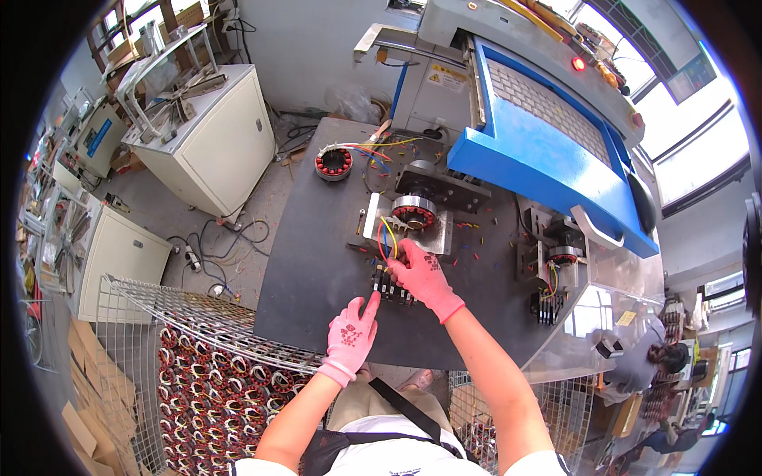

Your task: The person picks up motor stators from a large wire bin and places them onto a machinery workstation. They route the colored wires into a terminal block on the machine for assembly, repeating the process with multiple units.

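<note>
Both my hands wear pink gloves. My right hand [422, 276] is closed, its fingertips pinching the ends of coloured wires [389, 236] in red, blue and yellow. These wires run from a stator with red coil ends [414, 213], held in a metal fixture [375, 218]. Just below the wires sits a row of black terminal clips [392, 289] on the dark table. My left hand [351, 337] has its index finger stretched out, the tip at the left end of the clips. My right hand's fingers partly hide the wire tips.
A loose stator [333, 163] lies far left on the table [309, 238]. At the right stand a second fixture with a stator [563, 252] and a clear panel [583, 317]. A blue-framed machine [540, 151] overhangs the back. A wire basket [214, 305] of stators stands lower left.
</note>
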The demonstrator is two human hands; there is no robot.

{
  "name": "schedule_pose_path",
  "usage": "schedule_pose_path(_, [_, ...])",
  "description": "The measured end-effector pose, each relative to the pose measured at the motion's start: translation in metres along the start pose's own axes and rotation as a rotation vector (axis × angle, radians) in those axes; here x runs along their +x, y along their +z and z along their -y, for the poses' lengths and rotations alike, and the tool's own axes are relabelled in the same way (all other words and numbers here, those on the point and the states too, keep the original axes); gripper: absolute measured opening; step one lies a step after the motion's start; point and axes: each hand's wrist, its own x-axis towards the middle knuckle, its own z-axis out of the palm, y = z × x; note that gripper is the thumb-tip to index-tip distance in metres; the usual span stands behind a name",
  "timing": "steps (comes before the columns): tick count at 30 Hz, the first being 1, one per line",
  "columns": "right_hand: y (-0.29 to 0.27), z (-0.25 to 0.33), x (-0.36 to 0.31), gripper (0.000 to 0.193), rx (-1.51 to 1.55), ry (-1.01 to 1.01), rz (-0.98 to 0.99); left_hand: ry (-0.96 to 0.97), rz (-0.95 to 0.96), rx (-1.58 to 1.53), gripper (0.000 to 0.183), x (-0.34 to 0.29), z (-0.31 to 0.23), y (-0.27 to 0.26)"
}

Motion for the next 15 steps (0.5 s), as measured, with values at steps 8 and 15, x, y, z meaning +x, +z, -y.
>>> schedule_pose_path(8, [0.007,-0.017,-0.001,0.021,-0.123,-0.065,-0.059,0.008,0.099,0.091,0.050,0.002,0.002,0.012])
schedule_pose_path(15, [0.011,-0.007,-0.002,0.020,-0.256,-0.089,-0.058,-0.003,0.099,0.076,0.044,0.001,0.004,0.011])
